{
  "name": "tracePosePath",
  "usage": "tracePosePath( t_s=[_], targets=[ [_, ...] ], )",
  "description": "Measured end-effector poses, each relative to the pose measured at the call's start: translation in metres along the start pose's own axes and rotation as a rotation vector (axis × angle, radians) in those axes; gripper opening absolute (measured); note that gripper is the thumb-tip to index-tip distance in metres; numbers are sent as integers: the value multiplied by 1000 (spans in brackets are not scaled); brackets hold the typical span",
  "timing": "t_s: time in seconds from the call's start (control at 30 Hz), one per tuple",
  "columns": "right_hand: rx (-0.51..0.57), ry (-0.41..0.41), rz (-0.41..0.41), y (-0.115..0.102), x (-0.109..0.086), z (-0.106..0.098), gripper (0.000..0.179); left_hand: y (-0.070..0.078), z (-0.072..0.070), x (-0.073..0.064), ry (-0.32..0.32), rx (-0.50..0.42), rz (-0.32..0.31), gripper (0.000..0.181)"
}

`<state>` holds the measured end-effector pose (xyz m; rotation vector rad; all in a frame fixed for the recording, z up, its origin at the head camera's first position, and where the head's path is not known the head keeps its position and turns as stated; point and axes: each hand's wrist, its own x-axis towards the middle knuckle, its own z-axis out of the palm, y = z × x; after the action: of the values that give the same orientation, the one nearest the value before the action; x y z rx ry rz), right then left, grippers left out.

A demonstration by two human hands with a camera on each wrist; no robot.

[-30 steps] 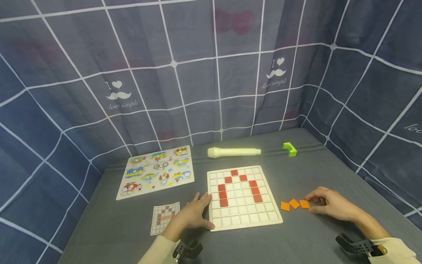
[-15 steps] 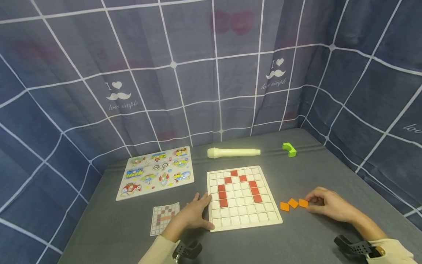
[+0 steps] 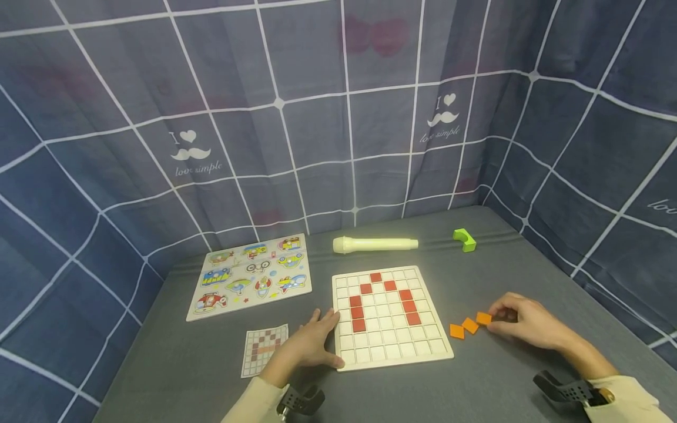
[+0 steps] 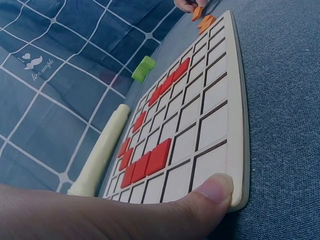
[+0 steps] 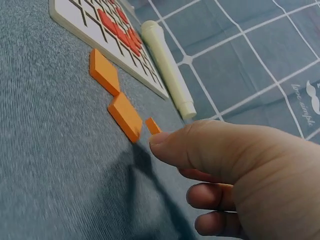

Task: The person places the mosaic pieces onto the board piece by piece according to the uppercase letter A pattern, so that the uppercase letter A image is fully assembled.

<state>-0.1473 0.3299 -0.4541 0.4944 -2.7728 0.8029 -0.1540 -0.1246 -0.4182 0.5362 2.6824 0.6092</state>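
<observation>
My left hand (image 3: 311,342) lies along the left edge of a pale wooden grid board (image 3: 390,335), fingers spread and thumb resting on its near-left corner. Several red square tiles (image 3: 409,306) sit in the board's cells in an arch shape. Right of the board, my right hand (image 3: 529,323) pinches an orange square tile (image 5: 153,125) between thumb and fingertips, with most of it hidden by the thumb in the right wrist view. Two other orange tiles (image 5: 125,116) lie flat on the table, corner to corner, between that hand and the board.
A small pattern card (image 3: 259,352) lies left of my left hand, partly covered by the forearm. Behind are a vehicle picture puzzle (image 3: 248,296), a cream microphone-shaped stick (image 3: 378,244) and a green arch block (image 3: 466,241). Checked curtains (image 3: 317,135) stand around the grey table.
My right hand has shifted slightly left and away from me, bringing the pinched orange tile up off its flat position beside the others. The left hand and board stay put.
</observation>
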Motion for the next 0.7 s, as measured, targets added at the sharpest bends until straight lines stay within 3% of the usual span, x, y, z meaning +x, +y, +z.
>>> tracePosePath(
  t_s=[0.4, 0.7],
  targets=[
    [41, -79, 14, -16, 22, 8, 22, 1, -1, 0, -13, 9, -1, 101],
    [72, -88, -53, -22, 33, 16, 21, 1, 0, 0, -9, 8, -10, 101]
  ],
)
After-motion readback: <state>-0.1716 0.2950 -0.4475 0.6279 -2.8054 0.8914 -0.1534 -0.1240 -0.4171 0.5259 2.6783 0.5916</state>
